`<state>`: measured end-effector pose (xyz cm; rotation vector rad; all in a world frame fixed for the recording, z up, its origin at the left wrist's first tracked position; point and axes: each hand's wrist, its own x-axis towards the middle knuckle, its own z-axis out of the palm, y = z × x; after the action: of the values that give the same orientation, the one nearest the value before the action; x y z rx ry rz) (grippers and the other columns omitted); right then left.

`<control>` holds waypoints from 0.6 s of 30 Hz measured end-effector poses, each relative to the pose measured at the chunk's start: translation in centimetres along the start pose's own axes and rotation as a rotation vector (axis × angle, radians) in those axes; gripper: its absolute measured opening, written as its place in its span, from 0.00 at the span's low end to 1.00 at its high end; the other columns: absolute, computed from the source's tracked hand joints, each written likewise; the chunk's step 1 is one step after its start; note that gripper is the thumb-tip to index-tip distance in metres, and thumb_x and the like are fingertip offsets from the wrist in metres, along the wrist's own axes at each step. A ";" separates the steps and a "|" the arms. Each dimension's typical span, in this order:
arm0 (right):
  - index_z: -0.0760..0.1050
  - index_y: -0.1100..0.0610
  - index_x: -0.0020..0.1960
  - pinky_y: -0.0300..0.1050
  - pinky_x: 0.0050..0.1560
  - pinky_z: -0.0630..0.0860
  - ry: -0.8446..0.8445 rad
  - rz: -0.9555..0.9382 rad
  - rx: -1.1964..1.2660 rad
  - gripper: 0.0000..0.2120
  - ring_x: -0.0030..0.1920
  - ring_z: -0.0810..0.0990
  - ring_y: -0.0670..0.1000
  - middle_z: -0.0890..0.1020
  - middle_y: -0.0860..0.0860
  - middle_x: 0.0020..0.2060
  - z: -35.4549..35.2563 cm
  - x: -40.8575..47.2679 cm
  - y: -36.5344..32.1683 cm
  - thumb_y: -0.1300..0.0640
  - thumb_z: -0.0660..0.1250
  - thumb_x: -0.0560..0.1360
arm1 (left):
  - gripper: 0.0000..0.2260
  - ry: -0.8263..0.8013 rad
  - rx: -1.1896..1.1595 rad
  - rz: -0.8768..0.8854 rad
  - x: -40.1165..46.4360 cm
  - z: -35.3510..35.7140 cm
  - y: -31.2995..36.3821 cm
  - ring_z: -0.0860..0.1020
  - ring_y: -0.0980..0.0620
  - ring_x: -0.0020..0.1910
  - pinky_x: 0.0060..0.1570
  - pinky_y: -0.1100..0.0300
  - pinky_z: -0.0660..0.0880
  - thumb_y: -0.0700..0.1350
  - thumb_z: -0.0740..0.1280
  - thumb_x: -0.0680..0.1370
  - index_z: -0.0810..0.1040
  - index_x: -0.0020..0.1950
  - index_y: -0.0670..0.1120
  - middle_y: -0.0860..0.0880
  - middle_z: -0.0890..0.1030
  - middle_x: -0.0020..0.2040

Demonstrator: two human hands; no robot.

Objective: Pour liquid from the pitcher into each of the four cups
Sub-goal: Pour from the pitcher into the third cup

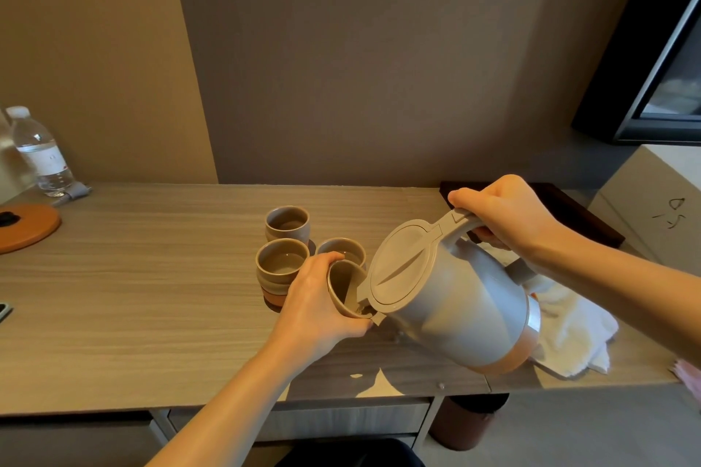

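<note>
My right hand (pixel 504 216) grips the handle of a grey pitcher (pixel 459 311) with an orange base band, tilted left so its spout meets a cup. My left hand (pixel 322 303) holds that beige ceramic cup (pixel 343 288), lifted and tipped toward the spout; liquid shows inside it. Three more beige cups stand on the wooden desk (pixel 132 296): the far cup (pixel 287 224), the left cup (pixel 281 265) and the right cup (pixel 341 250), partly hidden behind my left hand. The right cup holds liquid.
A white towel (pixel 576 330) lies under and right of the pitcher. A water bottle (pixel 41 152) and an orange round pad (pixel 26 227) sit at the far left. A dark tray (pixel 576 208) and a white box (pixel 652 201) stand at the right. A small spill (pixel 356 375) marks the front edge.
</note>
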<state>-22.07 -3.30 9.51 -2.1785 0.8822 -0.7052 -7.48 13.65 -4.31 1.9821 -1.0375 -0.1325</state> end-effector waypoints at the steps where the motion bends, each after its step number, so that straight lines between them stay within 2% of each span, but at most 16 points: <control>1: 0.80 0.70 0.35 0.36 0.28 0.68 -0.002 0.000 -0.002 0.20 0.25 0.73 0.47 0.81 0.66 0.35 0.0 0.0 0.0 0.54 0.65 0.75 | 0.40 0.003 0.000 0.002 0.0 0.0 0.0 0.72 0.58 0.56 0.47 0.69 0.70 0.52 0.82 0.57 0.67 0.64 0.56 0.60 0.71 0.58; 5: 0.80 0.70 0.33 0.33 0.25 0.67 -0.005 0.001 -0.010 0.20 0.20 0.72 0.45 0.80 0.62 0.31 0.0 0.1 -0.1 0.54 0.65 0.74 | 0.39 0.015 -0.006 0.001 -0.2 -0.1 -0.1 0.72 0.59 0.55 0.42 0.74 0.66 0.52 0.82 0.57 0.68 0.64 0.57 0.61 0.71 0.56; 8: 0.78 0.69 0.31 0.33 0.24 0.67 -0.010 0.001 -0.013 0.20 0.19 0.71 0.43 0.77 0.58 0.26 0.0 0.2 0.0 0.54 0.66 0.74 | 0.40 0.014 0.000 -0.001 -0.2 -0.1 -0.1 0.71 0.60 0.55 0.44 0.74 0.66 0.53 0.83 0.57 0.68 0.65 0.56 0.61 0.71 0.56; 13: 0.79 0.70 0.32 0.34 0.27 0.68 -0.014 -0.011 -0.020 0.20 0.21 0.73 0.45 0.79 0.61 0.29 0.1 0.2 0.0 0.55 0.66 0.74 | 0.40 0.011 -0.003 -0.015 -0.3 -0.1 0.0 0.72 0.60 0.55 0.47 0.71 0.68 0.53 0.83 0.57 0.68 0.65 0.57 0.61 0.72 0.56; 18: 0.80 0.71 0.34 0.37 0.30 0.71 -0.011 -0.017 -0.015 0.20 0.28 0.75 0.49 0.82 0.64 0.33 0.1 0.2 0.0 0.54 0.66 0.74 | 0.37 0.006 -0.019 -0.004 -0.4 -0.1 0.2 0.73 0.62 0.49 0.40 0.75 0.65 0.53 0.83 0.56 0.65 0.57 0.63 0.66 0.70 0.50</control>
<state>-21.85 -3.45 9.49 -2.2039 0.8669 -0.6970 -7.81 13.98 -4.18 1.9663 -1.0242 -0.1379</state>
